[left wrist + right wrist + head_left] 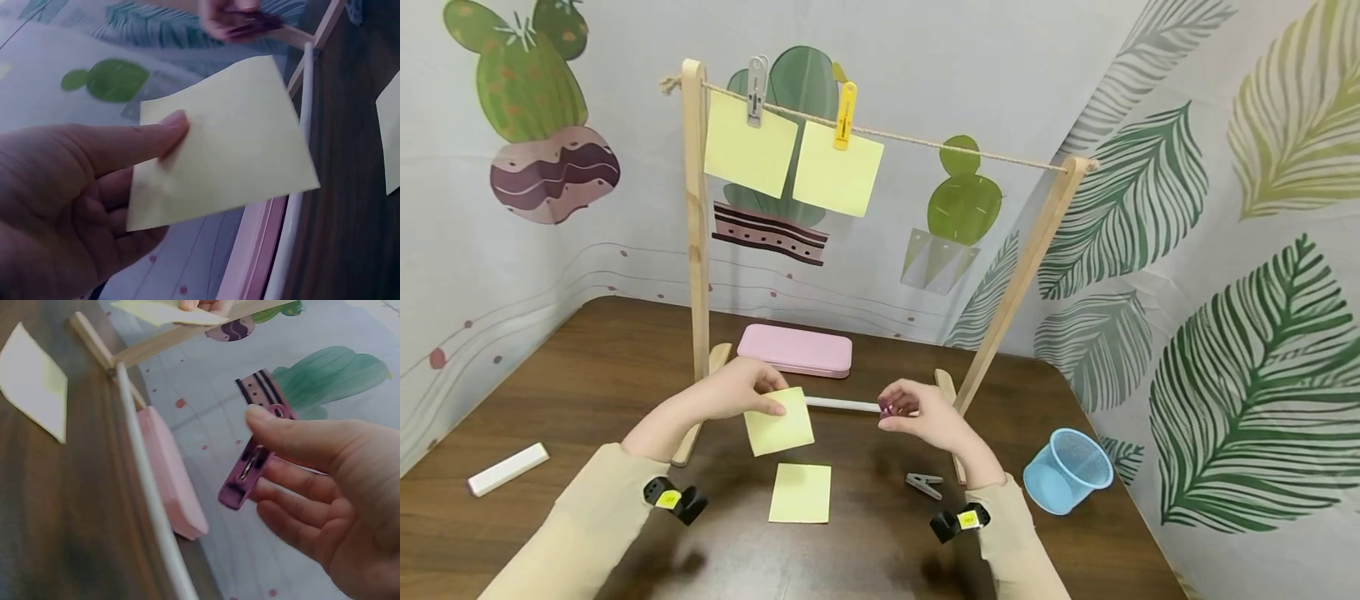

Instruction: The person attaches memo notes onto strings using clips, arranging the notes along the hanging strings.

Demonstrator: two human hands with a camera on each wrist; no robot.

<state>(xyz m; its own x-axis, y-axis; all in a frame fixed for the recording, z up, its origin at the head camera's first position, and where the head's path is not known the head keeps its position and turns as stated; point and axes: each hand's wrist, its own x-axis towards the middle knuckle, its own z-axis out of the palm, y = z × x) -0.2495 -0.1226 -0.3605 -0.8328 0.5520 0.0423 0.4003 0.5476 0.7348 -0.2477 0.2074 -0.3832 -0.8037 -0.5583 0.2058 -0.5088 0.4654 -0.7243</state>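
Observation:
My left hand [747, 392] pinches a yellow sticky note [219, 144] between thumb and fingers, above the table. My right hand [928, 412] holds a purple clothespin [244, 472] by one end, as the right wrist view shows. Another yellow sticky note [801, 493] lies flat on the table below the hands, and a grey clothespin [924, 484] lies near my right wrist. Higher up, two yellow notes hang on a rope [917, 140]: one under a grey clothespin [756, 92], the other under a yellow clothespin [845, 115].
The rope runs between two wooden posts [697, 225], joined low down by a white rod [842, 404]. Behind the rod is a pink case [793, 348]. A blue mesh cup [1063, 473] stands at the right; a white bar-shaped object [508, 469] lies at the left.

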